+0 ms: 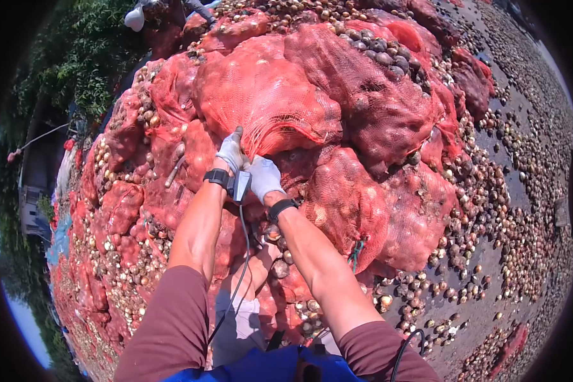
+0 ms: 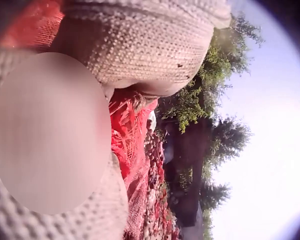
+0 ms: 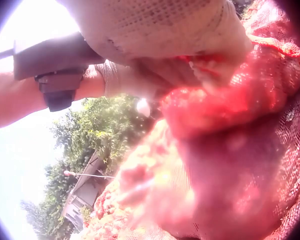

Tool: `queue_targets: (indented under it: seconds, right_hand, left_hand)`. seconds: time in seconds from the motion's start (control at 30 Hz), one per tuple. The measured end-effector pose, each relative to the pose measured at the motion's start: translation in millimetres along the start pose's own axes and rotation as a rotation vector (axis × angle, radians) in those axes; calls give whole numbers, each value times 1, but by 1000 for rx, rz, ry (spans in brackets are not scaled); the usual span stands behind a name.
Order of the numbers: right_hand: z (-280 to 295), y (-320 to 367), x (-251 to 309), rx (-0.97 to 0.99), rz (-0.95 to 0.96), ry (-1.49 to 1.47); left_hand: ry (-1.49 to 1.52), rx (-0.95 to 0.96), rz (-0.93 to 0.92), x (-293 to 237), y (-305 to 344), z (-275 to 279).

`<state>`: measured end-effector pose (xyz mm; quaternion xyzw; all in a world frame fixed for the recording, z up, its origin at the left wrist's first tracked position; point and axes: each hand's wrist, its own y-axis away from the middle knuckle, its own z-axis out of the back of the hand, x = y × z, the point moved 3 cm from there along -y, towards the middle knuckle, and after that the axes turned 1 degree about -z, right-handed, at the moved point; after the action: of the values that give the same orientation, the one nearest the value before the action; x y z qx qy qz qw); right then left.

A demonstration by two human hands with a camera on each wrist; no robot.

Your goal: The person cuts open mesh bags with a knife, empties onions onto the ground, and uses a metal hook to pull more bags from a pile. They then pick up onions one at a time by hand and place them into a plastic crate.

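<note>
A large red mesh onion sack (image 1: 261, 89) lies on top of the heap, its gathered end pulled toward me. My left hand (image 1: 231, 153), in a whitish knit glove, grips the bunched mesh at that end. Close beside it, my right hand (image 1: 265, 178), gloved too, holds the same gathered netting. Curled glove fingers (image 2: 145, 45) fill much of the left wrist view, with torn-looking red mesh behind them. The right wrist view shows red netting (image 3: 220, 107) bunched beneath the gloved fingers. The fingertips are partly hidden by glove and mesh.
Another full sack (image 1: 388, 121) lies right of the gripped one, and a sack with a green tie (image 1: 347, 204) sits below it. Loose onions (image 1: 522, 242) cover the ground at right. A cable (image 1: 245, 254) runs along my left arm. Another person (image 1: 165, 25) is at the upper left.
</note>
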<state>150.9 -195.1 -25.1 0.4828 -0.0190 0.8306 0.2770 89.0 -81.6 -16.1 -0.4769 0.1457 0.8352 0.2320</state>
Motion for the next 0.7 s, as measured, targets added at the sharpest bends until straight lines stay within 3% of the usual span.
queue_targets:
  seconds: [0.13,0.2,0.27,0.3,0.33,0.4,0.43,0.47,0.5,0.53,0.57,0.6,0.63,0.7]
  right_hand:
    - [-5,22,-6,23,-18,-59]
    - [-12,4,-11,60,-70,-39]
    - [-18,-15,-19,-21,-17,-15]
    - [-27,-19,-27,-23,-29,16]
    - [-33,-24,-30,-19,-21,52]
    - [-50,-28,-43,-42,-100,77]
    - [-56,-31,-47,-25,-108,97]
    - [-62,-32,-44,2,-107,111]
    - [-66,-32,-37,-2,-154,86]
    - [-77,-33,-31,48,-121,65]
    - [-78,-28,-26,90,-65,237]
    - [-75,-30,-15,127,-16,411]
    - [-70,-33,2,169,-127,399]
    - [-58,-41,35,292,-249,430]
  left_hand:
    - [179,71,396,42,7,-7]
    - [219,144,477,53,-19,-6]
    - [251,284,532,40,-34,-16]
    - [495,337,696,51,-44,-32]
    - [269,448,544,73,-58,-32]
    - [137,149,686,114,-61,-58]
    - [118,134,692,87,-56,-54]
    - [146,292,717,88,-58,-48]
    - [187,311,800,63,-56,-37]
    - [140,480,739,87,-60,-35]
    - [64,499,661,112,-64,-48]
    - [244,483,739,76,-59,-19]
    - [316,518,779,63,-60,-3]
    - [245,463,656,83,-60,-3]
